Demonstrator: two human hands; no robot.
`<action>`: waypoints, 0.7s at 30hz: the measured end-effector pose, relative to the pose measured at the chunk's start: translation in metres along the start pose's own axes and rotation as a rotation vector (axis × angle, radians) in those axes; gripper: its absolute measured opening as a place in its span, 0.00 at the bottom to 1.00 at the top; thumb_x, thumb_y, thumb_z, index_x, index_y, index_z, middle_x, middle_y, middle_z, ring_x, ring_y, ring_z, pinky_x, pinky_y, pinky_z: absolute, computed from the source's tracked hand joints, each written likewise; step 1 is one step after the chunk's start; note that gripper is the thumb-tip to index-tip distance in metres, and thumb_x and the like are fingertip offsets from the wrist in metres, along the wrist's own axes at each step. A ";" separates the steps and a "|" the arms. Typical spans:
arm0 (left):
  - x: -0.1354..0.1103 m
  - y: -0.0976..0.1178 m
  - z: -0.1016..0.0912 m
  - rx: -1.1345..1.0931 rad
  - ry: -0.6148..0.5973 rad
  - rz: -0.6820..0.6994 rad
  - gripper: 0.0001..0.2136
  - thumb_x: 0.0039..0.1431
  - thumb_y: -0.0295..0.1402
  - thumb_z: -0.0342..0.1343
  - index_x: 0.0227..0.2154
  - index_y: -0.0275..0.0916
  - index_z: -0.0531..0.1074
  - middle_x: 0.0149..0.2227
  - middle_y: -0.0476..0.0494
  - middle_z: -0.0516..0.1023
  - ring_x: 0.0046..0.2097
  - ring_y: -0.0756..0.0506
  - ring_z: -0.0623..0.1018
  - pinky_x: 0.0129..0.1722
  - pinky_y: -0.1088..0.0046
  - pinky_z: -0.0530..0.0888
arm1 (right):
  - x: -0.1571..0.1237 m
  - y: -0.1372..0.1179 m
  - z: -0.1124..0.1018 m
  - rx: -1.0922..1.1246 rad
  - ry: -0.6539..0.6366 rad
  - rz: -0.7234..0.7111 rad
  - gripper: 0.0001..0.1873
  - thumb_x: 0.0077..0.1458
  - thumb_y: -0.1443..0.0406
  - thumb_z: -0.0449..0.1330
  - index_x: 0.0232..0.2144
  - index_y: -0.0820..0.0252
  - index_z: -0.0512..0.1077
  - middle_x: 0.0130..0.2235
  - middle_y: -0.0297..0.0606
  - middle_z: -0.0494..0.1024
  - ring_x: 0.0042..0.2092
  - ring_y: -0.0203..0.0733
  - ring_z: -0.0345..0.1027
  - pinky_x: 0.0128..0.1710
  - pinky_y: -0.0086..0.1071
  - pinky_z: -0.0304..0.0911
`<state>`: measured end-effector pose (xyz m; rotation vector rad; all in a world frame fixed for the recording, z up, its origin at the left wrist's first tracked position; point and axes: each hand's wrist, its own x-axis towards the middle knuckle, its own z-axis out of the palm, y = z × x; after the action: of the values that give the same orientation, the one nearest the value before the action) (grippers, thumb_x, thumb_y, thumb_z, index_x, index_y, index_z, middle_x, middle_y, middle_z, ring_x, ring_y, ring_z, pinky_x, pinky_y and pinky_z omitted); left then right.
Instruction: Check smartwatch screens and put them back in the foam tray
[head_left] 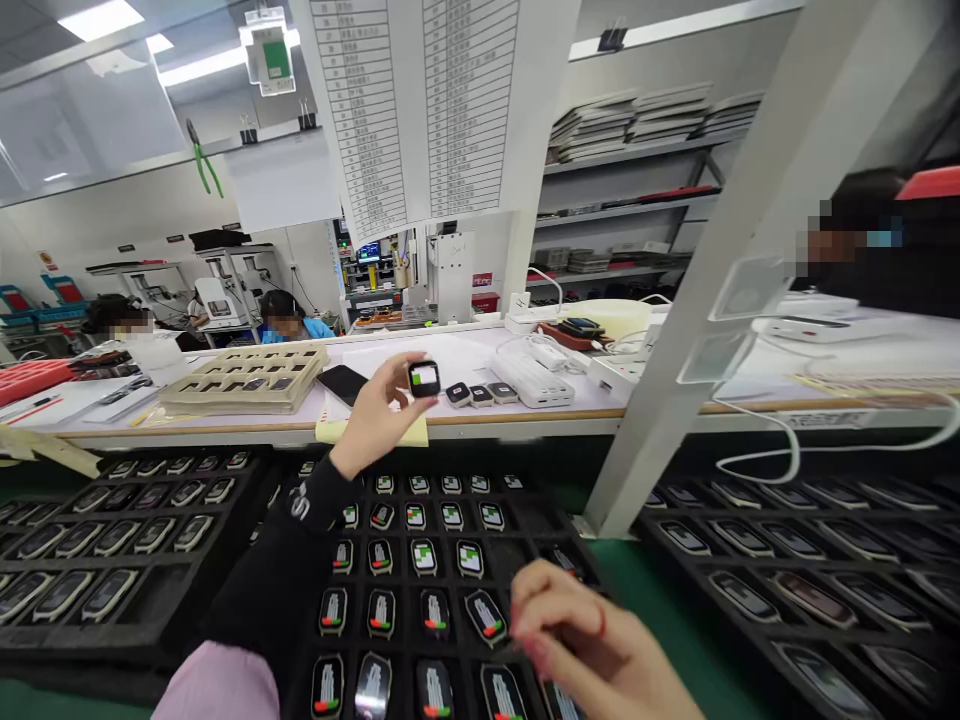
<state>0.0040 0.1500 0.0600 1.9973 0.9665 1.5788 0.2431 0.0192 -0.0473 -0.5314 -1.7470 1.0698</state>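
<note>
Green-topped workbench (660, 590) carries three black compartment trays: one at 9 o'clock (112, 540), one at 6 o'clock (427, 570) with lit smartwatch bodies, one at 3 o'clock (810, 570). Raised white shelf (525, 412) at 12 o'clock bears a beige tray (247, 380), a black phone (343, 384), three watch bodies (480, 394) and a white power strip (532, 380)

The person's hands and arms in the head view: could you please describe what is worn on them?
The left hand is bare, its forearm in a long black sleeve with small white lettering near the cuff, over a pink garment. The right hand is bare, blurred; no sleeve shows.
</note>
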 end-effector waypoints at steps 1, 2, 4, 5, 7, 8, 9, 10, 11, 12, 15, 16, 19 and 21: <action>-0.016 0.014 0.002 0.023 -0.041 0.014 0.23 0.53 0.32 0.66 0.52 0.46 0.69 0.49 0.42 0.74 0.39 0.46 0.75 0.34 0.73 0.72 | 0.009 -0.011 -0.006 -0.007 0.065 -0.044 0.07 0.63 0.60 0.63 0.33 0.53 0.77 0.30 0.38 0.73 0.30 0.37 0.70 0.27 0.25 0.67; -0.031 0.027 0.004 0.046 -0.054 0.013 0.22 0.53 0.33 0.66 0.52 0.48 0.70 0.49 0.43 0.75 0.37 0.46 0.75 0.33 0.72 0.73 | 0.017 -0.022 -0.009 0.012 0.157 -0.085 0.06 0.63 0.60 0.63 0.34 0.54 0.77 0.30 0.38 0.72 0.26 0.35 0.68 0.23 0.23 0.66; -0.059 0.049 0.007 0.095 -0.054 -0.014 0.23 0.52 0.35 0.68 0.52 0.50 0.71 0.40 0.46 0.77 0.30 0.48 0.73 0.35 0.69 0.75 | 0.029 -0.038 -0.008 0.003 0.307 -0.127 0.08 0.62 0.59 0.64 0.34 0.56 0.76 0.29 0.39 0.72 0.22 0.33 0.65 0.20 0.23 0.65; -0.071 0.057 0.009 0.108 -0.048 -0.013 0.24 0.52 0.36 0.68 0.52 0.50 0.72 0.36 0.48 0.77 0.28 0.48 0.73 0.35 0.68 0.76 | 0.034 -0.044 -0.005 -0.003 0.358 -0.137 0.10 0.62 0.58 0.65 0.33 0.57 0.75 0.30 0.40 0.72 0.22 0.33 0.65 0.19 0.24 0.65; -0.091 0.069 0.013 0.142 -0.032 -0.018 0.24 0.51 0.36 0.69 0.51 0.51 0.72 0.36 0.50 0.78 0.27 0.49 0.73 0.35 0.68 0.77 | 0.041 -0.049 0.004 -0.021 0.406 -0.148 0.13 0.62 0.56 0.64 0.30 0.59 0.74 0.31 0.41 0.72 0.24 0.35 0.66 0.21 0.24 0.66; -0.099 0.073 0.015 0.156 -0.020 -0.018 0.23 0.51 0.36 0.69 0.51 0.52 0.72 0.37 0.50 0.79 0.27 0.49 0.74 0.35 0.68 0.78 | 0.044 -0.050 0.009 -0.028 0.413 -0.152 0.14 0.62 0.56 0.64 0.29 0.59 0.74 0.31 0.42 0.72 0.25 0.35 0.67 0.22 0.24 0.66; -0.106 0.076 0.017 0.175 -0.014 -0.013 0.23 0.51 0.36 0.69 0.51 0.52 0.72 0.38 0.50 0.79 0.28 0.49 0.74 0.34 0.69 0.78 | 0.045 -0.051 0.013 -0.036 0.418 -0.153 0.14 0.62 0.56 0.64 0.29 0.60 0.75 0.31 0.42 0.73 0.27 0.36 0.68 0.23 0.24 0.67; -0.111 0.079 0.019 0.194 -0.009 -0.004 0.24 0.52 0.36 0.69 0.52 0.53 0.72 0.39 0.50 0.79 0.28 0.48 0.75 0.34 0.70 0.78 | 0.047 -0.050 0.017 -0.045 0.419 -0.149 0.13 0.61 0.56 0.65 0.30 0.60 0.75 0.31 0.41 0.73 0.27 0.37 0.70 0.24 0.24 0.68; -0.115 0.080 0.020 0.213 -0.009 0.005 0.24 0.52 0.36 0.69 0.52 0.53 0.71 0.39 0.51 0.80 0.29 0.48 0.75 0.34 0.70 0.79 | 0.048 -0.050 0.020 -0.052 0.419 -0.138 0.12 0.60 0.57 0.66 0.31 0.60 0.76 0.30 0.41 0.74 0.28 0.37 0.70 0.25 0.23 0.69; -0.118 0.082 0.021 0.228 -0.014 0.016 0.24 0.52 0.35 0.68 0.52 0.54 0.71 0.39 0.51 0.80 0.29 0.48 0.75 0.35 0.70 0.79 | 0.049 -0.050 0.022 -0.060 0.413 -0.127 0.12 0.59 0.57 0.66 0.31 0.60 0.76 0.29 0.40 0.75 0.27 0.37 0.71 0.26 0.23 0.69; -0.122 0.085 0.022 0.233 -0.040 0.012 0.23 0.53 0.34 0.68 0.53 0.52 0.71 0.40 0.51 0.80 0.30 0.49 0.76 0.37 0.72 0.79 | 0.049 -0.053 0.025 -0.086 0.391 -0.040 0.12 0.57 0.57 0.67 0.29 0.60 0.76 0.30 0.40 0.77 0.28 0.39 0.72 0.24 0.23 0.70; -0.123 0.086 0.022 0.224 -0.050 0.001 0.23 0.54 0.33 0.67 0.52 0.51 0.71 0.41 0.51 0.80 0.31 0.50 0.76 0.37 0.72 0.78 | 0.049 -0.054 0.026 -0.093 0.384 -0.007 0.12 0.57 0.58 0.67 0.28 0.60 0.76 0.30 0.40 0.77 0.27 0.39 0.72 0.22 0.23 0.69; -0.124 0.087 0.022 0.198 -0.075 -0.019 0.23 0.54 0.32 0.67 0.53 0.49 0.71 0.43 0.52 0.80 0.32 0.51 0.76 0.39 0.76 0.77 | 0.049 -0.057 0.027 -0.082 0.370 0.053 0.10 0.57 0.60 0.66 0.27 0.58 0.76 0.29 0.37 0.77 0.24 0.36 0.69 0.17 0.21 0.65; -0.124 0.087 0.023 0.188 -0.077 -0.007 0.23 0.53 0.31 0.68 0.52 0.49 0.71 0.45 0.52 0.79 0.34 0.52 0.76 0.40 0.77 0.76 | 0.048 -0.058 0.027 -0.065 0.366 0.050 0.09 0.57 0.60 0.66 0.27 0.58 0.76 0.28 0.35 0.76 0.23 0.35 0.68 0.16 0.20 0.63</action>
<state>0.0344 0.0028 0.0308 2.1603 1.1261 1.4423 0.2050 0.0138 0.0237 -0.7642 -1.4554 0.8874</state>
